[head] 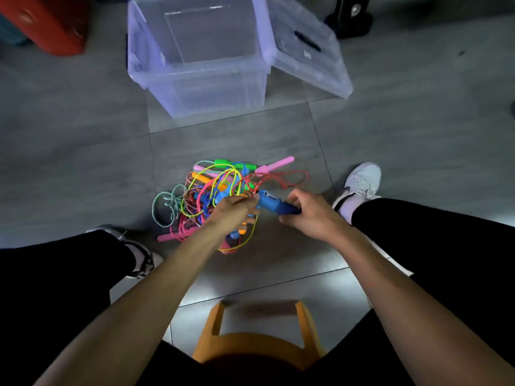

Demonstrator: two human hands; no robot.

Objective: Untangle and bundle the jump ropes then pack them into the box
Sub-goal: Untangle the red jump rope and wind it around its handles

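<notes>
Jump ropes (211, 196): all one tangled heap on floor tiles between your feet, approx. centre of view; none bundled yet, none packed.

L to R:
- Teal cord (167, 203) loops out at heap's left edge; pink handle (167, 237) pokes out lower left.
- Your left hand (232, 211) sits over heap's right side, fingers curled down into the cords; looks like pinching cord near the blue handle (271, 206), exact strand can't tell.
- Your right hand (306, 211) has fingers wrapped round the dark end of that blue handle, lifted just above heap.
- Red cord (281, 176) trails right, behind the hands.

Box (195, 87): clear plastic, beyond heap, well apart from it, lid (309, 59) leaning at its right side. Nothing seen inside.

Progress est.: very early, 1st rope only being worked free. Left: separate every rope, coil each, load box.
</notes>
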